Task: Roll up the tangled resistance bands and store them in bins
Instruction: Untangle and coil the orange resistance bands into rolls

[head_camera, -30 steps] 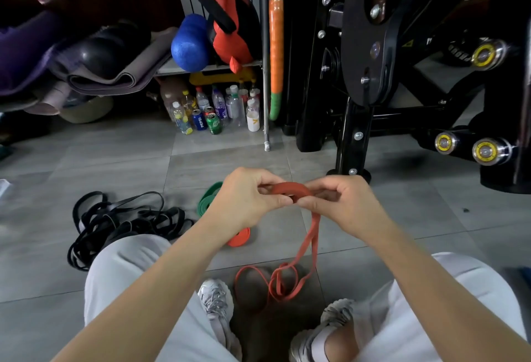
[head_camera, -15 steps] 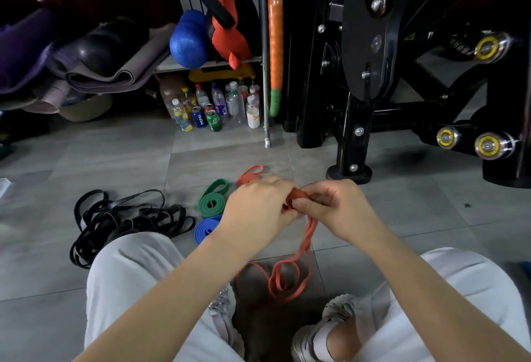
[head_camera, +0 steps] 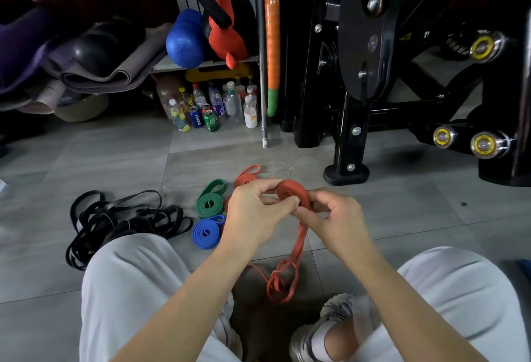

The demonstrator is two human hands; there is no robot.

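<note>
An orange resistance band point(head_camera: 293, 192) is partly wound into a small coil held above the floor between both hands. My left hand point(head_camera: 255, 212) pinches the coil from the left and my right hand point(head_camera: 330, 215) grips it from the right. The band's loose tail point(head_camera: 283, 281) hangs down and loops on the tiles between my feet. On the floor to the left lie a rolled green band point(head_camera: 209, 202), a rolled blue band point(head_camera: 207, 231) and another rolled orange band point(head_camera: 247, 176). A tangle of black bands point(head_camera: 120, 221) lies further left. No bin is in view.
I crouch on grey floor tiles with my knees point(head_camera: 129, 269) at both sides. A black gym machine point(head_camera: 402, 74) stands at the right. Several bottles and cans point(head_camera: 209, 109) stand under a shelf holding a blue foam roller point(head_camera: 184, 38). Folded mats point(head_camera: 94, 68) lie at the left.
The coil in my hands has grown thicker as more band is wound on. The hanging tail has shortened a little. The rolled green and blue bands have come out from behind my left arm.
</note>
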